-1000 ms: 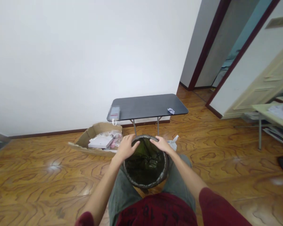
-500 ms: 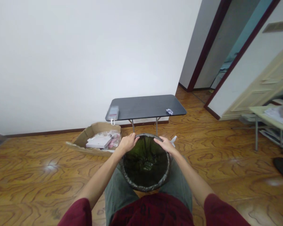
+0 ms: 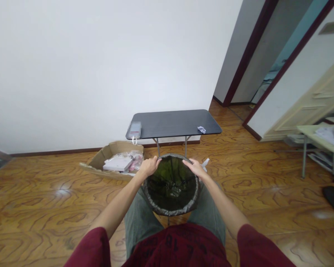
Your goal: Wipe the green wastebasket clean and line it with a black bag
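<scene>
A round trash can [image 3: 171,213] lined with a dark plastic bag is between my knees, its mouth facing up toward me. The bag is folded over the rim, and the inside looks dark green with crinkled plastic at the bottom. My left hand [image 3: 149,166] grips the rim at its far left, thumb over the edge. On the far right of the rim, my right hand [image 3: 195,168] is closed round the edge in the same way. The fingers under the rim are hidden on both sides. A white scrap [image 3: 205,163] shows just beyond my right hand.
A dark folding table [image 3: 169,124] stands by the wall, bearing a crumpled paper [image 3: 202,129] and a blurred package [image 3: 135,129]. Left of it lies a cardboard box [image 3: 96,163] with a white box [image 3: 117,163] and plastic wrapping. A pale table [image 3: 308,129] stands at right.
The trash can's near rim has moved slightly away from my body, so its mouth looks more tilted. Both hands keep their hold on the rim. The view has shifted a little.
</scene>
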Demonstrator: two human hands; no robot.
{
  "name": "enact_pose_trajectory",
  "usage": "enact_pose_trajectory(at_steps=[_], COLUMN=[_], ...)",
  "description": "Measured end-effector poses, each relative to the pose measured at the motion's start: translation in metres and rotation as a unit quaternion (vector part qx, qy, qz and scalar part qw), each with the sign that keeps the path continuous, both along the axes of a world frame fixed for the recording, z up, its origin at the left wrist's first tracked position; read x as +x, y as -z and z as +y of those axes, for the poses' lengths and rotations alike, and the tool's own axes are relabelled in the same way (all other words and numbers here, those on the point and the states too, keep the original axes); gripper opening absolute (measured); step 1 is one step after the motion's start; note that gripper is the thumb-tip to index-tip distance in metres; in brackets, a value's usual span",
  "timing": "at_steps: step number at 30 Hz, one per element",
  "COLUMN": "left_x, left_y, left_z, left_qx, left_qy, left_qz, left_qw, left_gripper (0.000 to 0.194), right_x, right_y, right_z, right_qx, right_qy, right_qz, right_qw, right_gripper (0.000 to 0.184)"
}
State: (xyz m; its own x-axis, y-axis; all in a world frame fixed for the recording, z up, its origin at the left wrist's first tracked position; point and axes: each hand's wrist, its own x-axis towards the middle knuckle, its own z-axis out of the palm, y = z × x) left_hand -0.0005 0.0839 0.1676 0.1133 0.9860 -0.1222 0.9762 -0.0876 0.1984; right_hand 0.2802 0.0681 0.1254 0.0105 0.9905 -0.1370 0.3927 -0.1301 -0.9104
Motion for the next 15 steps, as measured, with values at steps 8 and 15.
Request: enact_pose_trajectory(at_steps=[8, 15], left_x=[-0.017, -0.022], left_y=[0.014, 0.05], left_z=[-0.023, -0.031], left_qx=[0.022, -0.056], left_qy=[-0.04, -0.127], left_qz=[-0.012, -0.074], left_qw=[0.999, 0.988], left_gripper=[0.076, 0.045], right_x=[0.01, 0.013], right_y=[0.013, 0.032], right_z=[-0.003, -0.004], right_qx=[-0.045, -0.057], right_qy=[0.045, 0.064], right_qz=[0.087, 0.138], right_qw=[0.994, 0.987], right_gripper=[0.051, 0.052])
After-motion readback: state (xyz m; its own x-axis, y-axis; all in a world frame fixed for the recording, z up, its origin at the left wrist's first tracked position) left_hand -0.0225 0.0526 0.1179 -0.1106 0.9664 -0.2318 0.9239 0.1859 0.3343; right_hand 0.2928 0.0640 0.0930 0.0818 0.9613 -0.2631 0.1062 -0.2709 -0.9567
